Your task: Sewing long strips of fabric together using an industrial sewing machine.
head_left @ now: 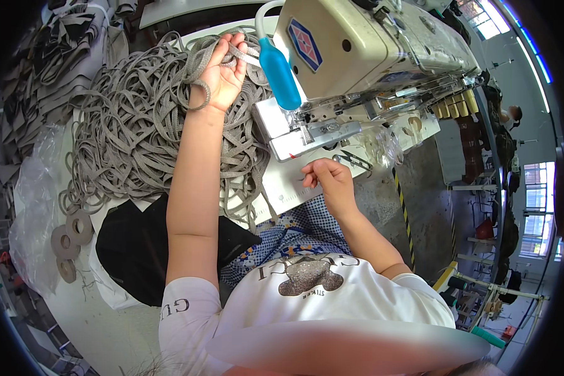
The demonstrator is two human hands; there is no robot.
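My left hand [222,72] reaches far forward and is closed on a strand of grey webbing strap, on top of a big tangled heap of the same strap [135,135]. My right hand [326,178] rests at the front of the sewing machine bed, fingers pinched together near the presser foot [307,135]; whether it holds anything is too small to tell. The cream industrial sewing machine [363,44] stands ahead of me, with a blue plastic bottle [279,72] hanging at its left end.
Small scissors [351,160] lie on the machine table right of my right hand. Black fabric [131,250] lies near my left elbow. Several tape rolls [69,235] and a clear plastic bag [34,200] sit at the left. Stacked grey pieces [50,56] fill the far left.
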